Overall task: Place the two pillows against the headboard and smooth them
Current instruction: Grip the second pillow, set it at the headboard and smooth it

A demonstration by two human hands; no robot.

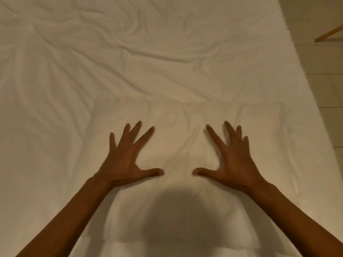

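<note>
Both hands lie flat with fingers splayed wide and thumbs pointing toward each other, gripping nothing: the left hand (126, 160) presses at about eight o'clock and the right hand (232, 160) at about four o'clock on the pillow (178, 145). That white pillow sits just below the middle of the view, creased between the thumbs, on the rumpled sheet (130, 52) that runs up toward twelve o'clock, with pale floor (324, 89) at three o'clock. I judge the smoothing under way; no headboard shows, and a second pillow at six o'clock I cannot confirm.
</note>
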